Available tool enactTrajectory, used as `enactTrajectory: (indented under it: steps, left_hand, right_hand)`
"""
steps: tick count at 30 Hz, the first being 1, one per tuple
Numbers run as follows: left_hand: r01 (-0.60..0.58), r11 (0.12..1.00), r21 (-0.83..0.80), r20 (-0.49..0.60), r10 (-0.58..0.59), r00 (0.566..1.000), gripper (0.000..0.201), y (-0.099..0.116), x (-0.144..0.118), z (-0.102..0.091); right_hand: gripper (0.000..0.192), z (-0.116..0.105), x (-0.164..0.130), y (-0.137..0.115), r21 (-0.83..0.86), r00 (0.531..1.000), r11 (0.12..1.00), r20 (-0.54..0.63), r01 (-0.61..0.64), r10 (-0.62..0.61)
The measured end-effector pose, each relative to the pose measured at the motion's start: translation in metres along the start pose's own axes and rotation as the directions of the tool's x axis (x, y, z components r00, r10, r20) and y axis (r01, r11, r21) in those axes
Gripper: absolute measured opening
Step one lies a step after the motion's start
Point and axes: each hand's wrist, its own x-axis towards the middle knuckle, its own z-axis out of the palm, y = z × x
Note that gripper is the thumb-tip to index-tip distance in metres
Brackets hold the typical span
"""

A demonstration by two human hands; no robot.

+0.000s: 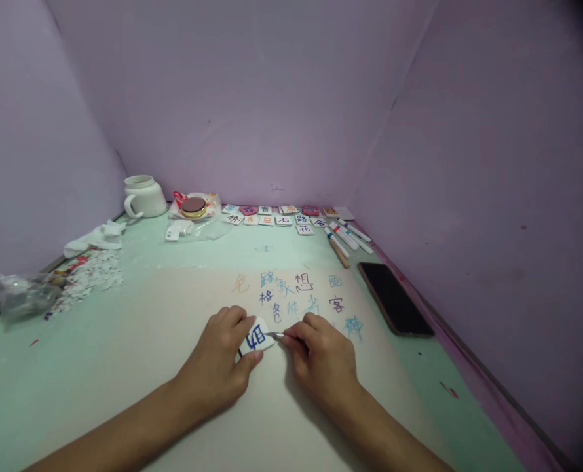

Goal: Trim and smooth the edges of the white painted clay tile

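My left hand [226, 351] grips a small white card [255, 337] by its left side, thumb below and fingers above. A blue Chinese character is drawn on the card, turned sideways. In my right hand [321, 354] is a thin craft knife [278, 335], pinched near its metal end. The blade points left, its tip over the character on the card. Most of the knife's handle is hidden in the hand. Beneath both hands lies a pale sheet [173, 341] bearing colored handwritten characters [303, 282] just beyond the card.
Finished-looking character cards [284, 221] stand in rows at the back. Several markers [343, 235] and a black phone [395, 298] lie on the right. To the left are paper scraps [92, 278], a plastic bag [31, 295] and a white mug [145, 196]. A round lidded tin [194, 207] rests on packaging.
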Motion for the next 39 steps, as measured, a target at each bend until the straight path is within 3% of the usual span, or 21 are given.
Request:
enactTrajectory:
  steps: [7, 15, 26, 33, 39]
  left_hand:
    - [-0.030, 1.000, 0.002, -0.033, 0.030, 0.999, 0.024, -0.006, 0.000, 0.003]
    - [-0.088, 0.996, -0.019, -0.013, 0.088, 0.996, 0.039, -0.018, -0.005, 0.007]
    - [-0.106, 0.994, -0.038, 0.044, 0.107, 0.993, 0.034, -0.015, 0.000, 0.002]
    - [-0.095, 0.995, -0.031, 0.054, 0.096, 0.994, 0.036, -0.014, 0.001, 0.000]
    - [-0.097, 0.995, -0.026, 0.037, 0.098, 0.995, 0.039, -0.017, -0.001, 0.002]
  right_hand:
    - [0.014, 0.005, 0.007, 0.004, -0.095, 0.997, 0.995, -0.071, -0.031, 0.024]
    - [0.014, -0.003, 0.000, 0.007, 0.110, 1.000, 0.994, -0.031, 0.007, -0.004]
    - [0.014, -0.002, 0.002, 0.004, 0.030, 0.997, 0.997, -0.027, 0.077, -0.076]
    - [0.018, 0.001, 0.002, 0.001, -0.077, 0.985, 0.992, -0.130, 0.100, -0.110]
    - [0.017, -0.003, -0.002, 0.006, 0.003, 0.990, 0.999, -0.134, 0.039, -0.038]
